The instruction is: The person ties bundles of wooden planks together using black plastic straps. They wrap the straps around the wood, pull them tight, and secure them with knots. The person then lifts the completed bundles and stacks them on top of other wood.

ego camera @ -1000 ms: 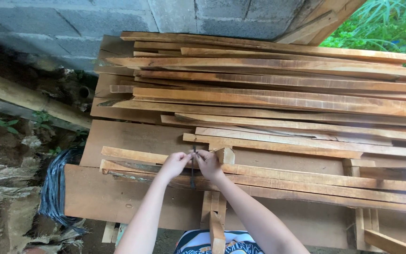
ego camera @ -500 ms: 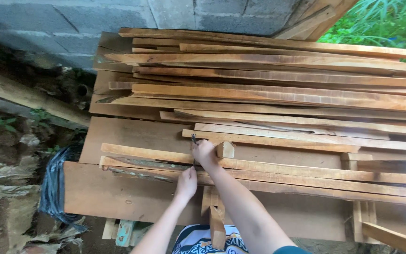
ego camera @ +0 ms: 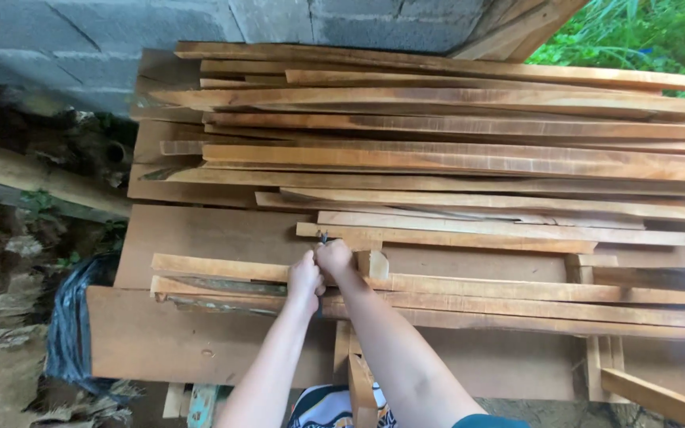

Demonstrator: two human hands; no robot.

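Head view: I see my left hand and right hand fisted together around a small dark tool, partly hidden, on the long pale wooden strip, work apparently midway, strip uncut.

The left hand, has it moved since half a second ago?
Yes. The left hand has gone up from the lower plank edge to beside the right hand, at the small upright wood block.

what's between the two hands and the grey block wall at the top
In the head view, a stack of long wooden slats fills the stretch from the left hand and right hand to the block wall.
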